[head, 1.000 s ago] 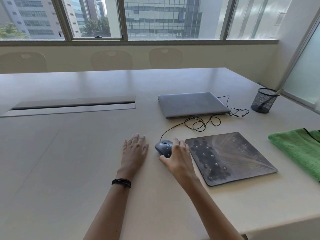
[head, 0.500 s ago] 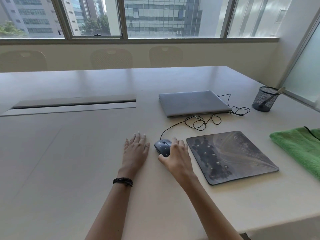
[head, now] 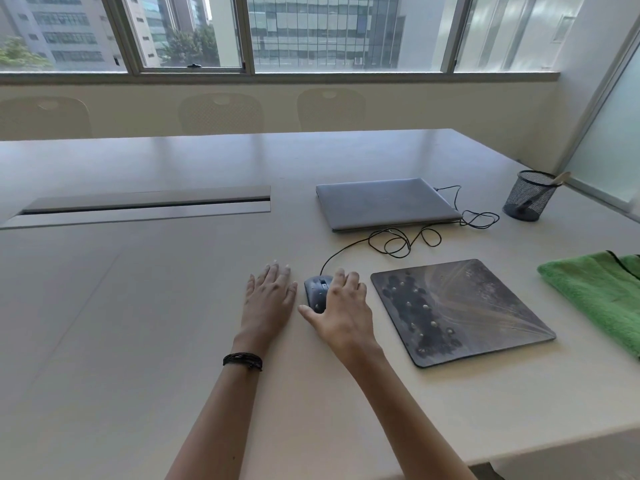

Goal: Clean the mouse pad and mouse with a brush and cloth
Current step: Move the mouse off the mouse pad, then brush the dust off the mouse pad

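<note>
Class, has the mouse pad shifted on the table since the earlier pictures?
No. The mouse pad keeps the same gap from the closed laptop.

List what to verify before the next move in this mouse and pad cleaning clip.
1. The mouse is off the mouse pad: ok, it sits on the table left of it.
2. The right hand is free for a tool: not ok, it holds the mouse.
3. The left hand is free: ok, flat on the table, empty.
4. The green cloth is at hand: ok, lying right of the pad.
5. Brush located: cannot tell; a pale handle sticks out of the mesh cup, head hidden.
6. The cable is off the pad: ok.
</note>
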A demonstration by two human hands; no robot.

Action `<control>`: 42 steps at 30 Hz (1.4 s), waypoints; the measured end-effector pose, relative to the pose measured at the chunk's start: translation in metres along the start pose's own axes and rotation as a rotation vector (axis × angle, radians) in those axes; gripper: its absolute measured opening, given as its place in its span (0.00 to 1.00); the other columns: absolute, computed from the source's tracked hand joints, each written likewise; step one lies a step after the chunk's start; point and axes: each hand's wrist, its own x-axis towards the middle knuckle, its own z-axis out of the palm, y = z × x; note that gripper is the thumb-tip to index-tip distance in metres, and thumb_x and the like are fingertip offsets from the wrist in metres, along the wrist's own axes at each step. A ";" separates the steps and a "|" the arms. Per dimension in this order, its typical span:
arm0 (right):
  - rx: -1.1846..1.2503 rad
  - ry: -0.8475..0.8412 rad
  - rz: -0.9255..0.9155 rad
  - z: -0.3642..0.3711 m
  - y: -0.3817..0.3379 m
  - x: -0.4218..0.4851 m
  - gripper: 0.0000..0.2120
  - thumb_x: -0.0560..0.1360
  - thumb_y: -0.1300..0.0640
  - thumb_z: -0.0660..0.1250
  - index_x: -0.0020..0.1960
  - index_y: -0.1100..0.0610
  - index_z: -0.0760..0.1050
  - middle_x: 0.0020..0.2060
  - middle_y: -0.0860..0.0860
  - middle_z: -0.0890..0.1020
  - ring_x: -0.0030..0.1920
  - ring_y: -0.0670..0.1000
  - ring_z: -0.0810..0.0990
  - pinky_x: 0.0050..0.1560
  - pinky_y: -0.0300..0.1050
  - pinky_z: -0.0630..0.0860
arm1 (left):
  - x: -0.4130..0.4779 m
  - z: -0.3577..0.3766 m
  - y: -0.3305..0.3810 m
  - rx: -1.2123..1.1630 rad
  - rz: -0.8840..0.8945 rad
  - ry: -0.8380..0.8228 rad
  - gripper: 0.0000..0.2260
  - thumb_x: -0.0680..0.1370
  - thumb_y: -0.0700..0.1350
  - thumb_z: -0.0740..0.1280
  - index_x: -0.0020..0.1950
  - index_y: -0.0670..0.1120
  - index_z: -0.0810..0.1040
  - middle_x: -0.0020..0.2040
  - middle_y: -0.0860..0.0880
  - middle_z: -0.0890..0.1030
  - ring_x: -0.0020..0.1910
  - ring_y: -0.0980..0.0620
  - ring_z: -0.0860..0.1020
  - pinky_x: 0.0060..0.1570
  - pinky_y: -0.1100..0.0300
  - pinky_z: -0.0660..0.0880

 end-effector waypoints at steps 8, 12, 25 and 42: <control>0.013 -0.028 -0.031 0.001 0.003 -0.004 0.39 0.71 0.45 0.68 0.72 0.61 0.53 0.63 0.56 0.64 0.62 0.55 0.65 0.59 0.44 0.69 | 0.000 -0.002 0.000 -0.003 0.000 0.004 0.22 0.82 0.51 0.51 0.76 0.48 0.57 0.77 0.47 0.55 0.76 0.52 0.52 0.74 0.52 0.45; 0.014 -0.034 -0.034 0.004 0.005 -0.001 0.39 0.71 0.46 0.68 0.72 0.61 0.53 0.64 0.57 0.64 0.62 0.55 0.65 0.60 0.44 0.69 | -0.001 -0.003 0.001 -0.006 -0.001 -0.004 0.22 0.82 0.51 0.51 0.76 0.48 0.57 0.77 0.47 0.55 0.76 0.52 0.52 0.74 0.52 0.45; 0.099 0.041 -0.399 -0.041 0.049 -0.001 0.27 0.76 0.48 0.63 0.72 0.55 0.60 0.67 0.54 0.64 0.68 0.53 0.63 0.67 0.46 0.65 | -0.002 -0.003 0.002 -0.029 -0.017 0.017 0.22 0.82 0.51 0.53 0.75 0.49 0.59 0.77 0.49 0.56 0.76 0.53 0.53 0.74 0.54 0.45; 0.103 0.003 -0.574 -0.091 0.198 0.040 0.15 0.75 0.59 0.66 0.61 0.55 0.75 0.64 0.54 0.71 0.66 0.49 0.69 0.66 0.48 0.70 | -0.005 -0.029 0.047 -0.161 -0.210 0.168 0.18 0.80 0.51 0.59 0.70 0.53 0.69 0.65 0.44 0.76 0.63 0.40 0.74 0.57 0.46 0.70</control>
